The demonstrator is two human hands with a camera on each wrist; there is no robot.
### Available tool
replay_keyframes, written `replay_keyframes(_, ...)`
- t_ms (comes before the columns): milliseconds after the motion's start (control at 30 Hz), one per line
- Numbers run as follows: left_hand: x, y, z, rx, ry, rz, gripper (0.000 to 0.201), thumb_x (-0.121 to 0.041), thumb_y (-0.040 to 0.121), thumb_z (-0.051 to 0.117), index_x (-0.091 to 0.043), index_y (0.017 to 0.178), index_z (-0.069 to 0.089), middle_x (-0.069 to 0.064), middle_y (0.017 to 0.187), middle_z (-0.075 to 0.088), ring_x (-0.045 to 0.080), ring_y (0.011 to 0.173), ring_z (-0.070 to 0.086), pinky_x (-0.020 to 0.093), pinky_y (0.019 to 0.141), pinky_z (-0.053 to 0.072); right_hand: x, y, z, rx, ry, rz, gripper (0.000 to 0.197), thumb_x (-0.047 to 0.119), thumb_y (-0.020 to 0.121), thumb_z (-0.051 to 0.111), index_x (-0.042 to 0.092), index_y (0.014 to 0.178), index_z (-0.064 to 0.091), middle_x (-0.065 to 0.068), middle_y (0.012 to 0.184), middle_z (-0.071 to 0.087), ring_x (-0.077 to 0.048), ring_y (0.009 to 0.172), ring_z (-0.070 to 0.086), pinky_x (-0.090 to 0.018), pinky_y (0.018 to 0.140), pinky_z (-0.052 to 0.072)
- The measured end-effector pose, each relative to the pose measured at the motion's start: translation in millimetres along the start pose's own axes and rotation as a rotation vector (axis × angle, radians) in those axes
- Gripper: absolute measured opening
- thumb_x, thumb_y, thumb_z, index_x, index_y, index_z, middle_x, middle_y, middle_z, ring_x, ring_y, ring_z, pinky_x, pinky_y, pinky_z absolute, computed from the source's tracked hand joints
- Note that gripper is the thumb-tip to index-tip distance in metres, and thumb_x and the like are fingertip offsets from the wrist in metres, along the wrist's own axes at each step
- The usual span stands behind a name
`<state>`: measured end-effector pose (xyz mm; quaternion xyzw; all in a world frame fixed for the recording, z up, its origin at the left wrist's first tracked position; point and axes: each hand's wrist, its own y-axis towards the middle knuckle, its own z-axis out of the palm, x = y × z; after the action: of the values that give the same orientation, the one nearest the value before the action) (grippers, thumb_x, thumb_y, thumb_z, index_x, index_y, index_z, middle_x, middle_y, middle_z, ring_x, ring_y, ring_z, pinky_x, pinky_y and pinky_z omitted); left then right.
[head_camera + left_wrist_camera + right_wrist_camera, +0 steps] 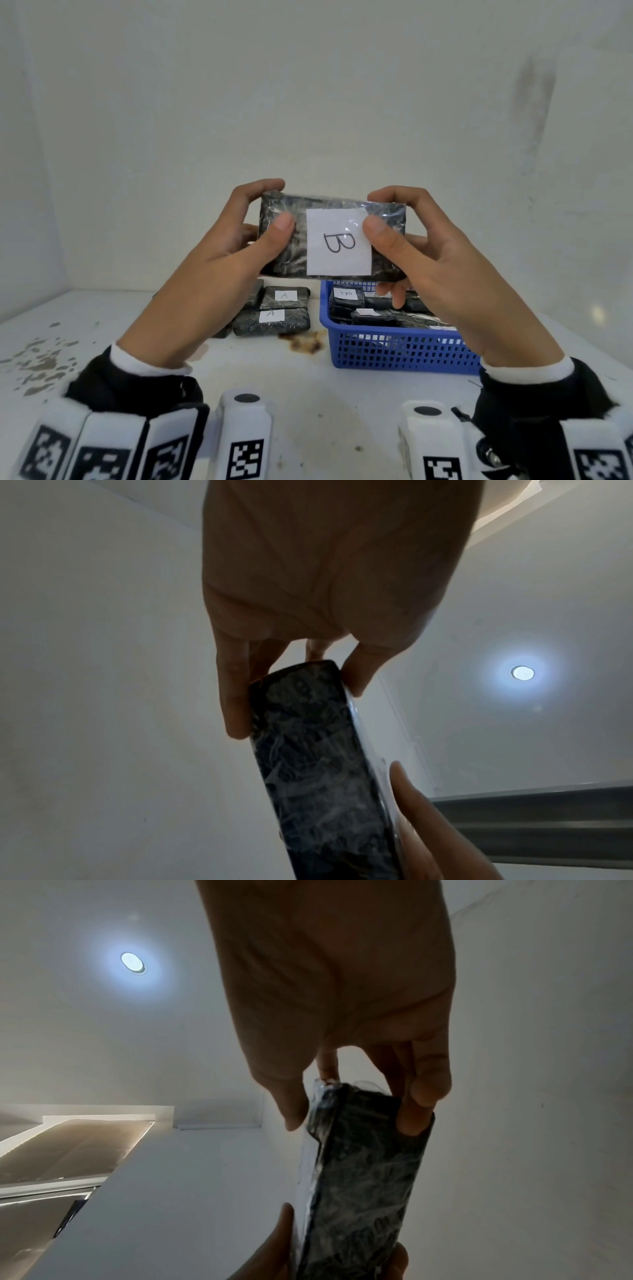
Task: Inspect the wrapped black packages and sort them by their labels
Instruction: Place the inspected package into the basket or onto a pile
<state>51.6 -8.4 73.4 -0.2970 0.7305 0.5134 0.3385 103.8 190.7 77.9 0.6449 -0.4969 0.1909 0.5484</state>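
Note:
I hold a black plastic-wrapped package [284, 246] up in front of me, its white label reading "B" [337, 241] facing the head camera. My left hand [260, 219] pinches its left end, thumb on the front, fingers behind. My right hand [394, 219] grips the right end the same way. The left wrist view shows the package's [308, 750] narrow side between the left hand's fingers [236, 702]. In the right wrist view the package [363, 1177] runs down from the right hand's fingers [414, 1118].
Two packages labelled "A" [284, 297] [272, 320] lie on the white table [274, 370] below my left hand. A blue perforated basket [394, 346] at the right holds several more wrapped packages. A brown stain [305, 342] marks the table beside the basket. A wall stands close behind.

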Motion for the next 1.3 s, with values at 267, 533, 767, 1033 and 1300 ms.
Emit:
replay_keyframes(267,-0.7,0.9,9.1,-0.025,0.058,-0.031,0.055,-0.068,0.073,0.065,-0.057,0.122,0.043,-0.002,0.099,0.071,0.009,0.081,0.071,0.029,0.074,0.052,1.2,-0.9,-1.3,0.019,-0.005,-0.015,0.043,0.066,0.068,0.058,0.049,0.107,0.055,-0.009,0.096,0.076,-0.019,0.059,0.058,-0.025,0.056,0.052)
replay_keyframes(533,-1.3,-0.8,16.1,-0.077,0.088,-0.006,0.085,-0.064,0.057,0.059,-0.048,0.137,0.032,-0.025,0.094,0.066,-0.008,0.081,0.067,0.021,0.081,0.051,-0.4,-1.2,3.8,0.006,-0.064,-0.034,0.048,0.064,0.063,0.070,0.052,0.105,0.050,0.003,0.088,0.073,-0.010,0.056,0.056,-0.024,0.059,0.051)
replay_keyframes(767,-3.0,-3.8,19.2,-0.107,0.148,-0.031,0.082,-0.074,0.059,0.050,-0.052,0.136,0.031,-0.029,0.103,0.061,-0.008,0.087,0.065,0.022,0.086,0.050,0.0,-1.4,2.8,-0.034,-0.065,-0.034,0.045,0.065,0.066,0.067,0.049,0.105,0.050,-0.005,0.090,0.073,-0.021,0.061,0.058,-0.019,0.049,0.045)
replay_keyframes(1033,-1.2,-1.2,16.4,-0.116,0.106,-0.062,0.068,-0.081,0.070,0.052,-0.049,0.129,0.042,-0.018,0.091,0.063,0.007,0.058,0.057,0.033,0.065,0.044,-0.2,-0.4,3.4,-0.030,-0.033,-0.046,0.039,0.066,0.070,0.058,0.046,0.102,0.053,0.006,0.076,0.068,-0.013,0.057,0.050,-0.026,0.054,0.050)
replay_keyframes(1300,1.3,2.4,7.4,-0.060,-0.055,-0.075,0.070,-0.070,0.062,0.061,-0.052,0.126,0.041,-0.007,0.108,0.070,0.012,0.085,0.072,0.033,0.068,0.057,1.5,-2.2,3.6,-0.040,0.043,-0.025,0.061,0.063,0.067,0.059,0.048,0.125,0.050,0.011,0.102,0.075,-0.008,0.058,0.057,-0.020,0.058,0.052)
